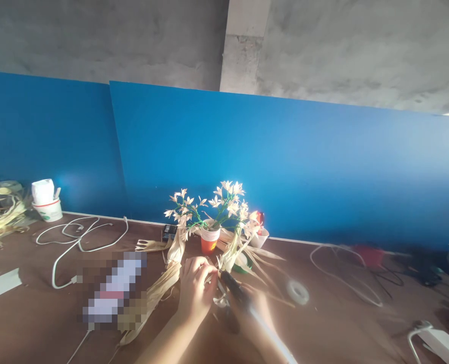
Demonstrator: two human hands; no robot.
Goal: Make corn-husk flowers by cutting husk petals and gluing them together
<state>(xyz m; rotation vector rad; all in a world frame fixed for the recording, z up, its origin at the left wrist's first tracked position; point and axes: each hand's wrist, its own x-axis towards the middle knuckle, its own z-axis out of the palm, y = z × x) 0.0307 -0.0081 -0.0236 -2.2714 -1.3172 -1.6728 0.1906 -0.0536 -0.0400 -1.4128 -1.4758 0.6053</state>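
My left hand [194, 288] is curled over pale corn-husk strips [164, 288] on the brown table, fingers pinched on a small husk piece. My right hand [255, 313] grips a dark tool with a white handle [243, 298], likely a glue gun, its tip pointing at the left fingers. The right hand is blurred by motion. Just beyond stands a red and white paper cup [209, 240] holding handmade husk flowers on green stems [213, 205].
White cables [76, 237] loop at the left by a white tub [48, 207] and more husks [0, 217]. A tape roll [298, 291] lies to the right, with another cable [342, 278] and a white device [440, 344]. A blue panel [285, 167] backs the table.
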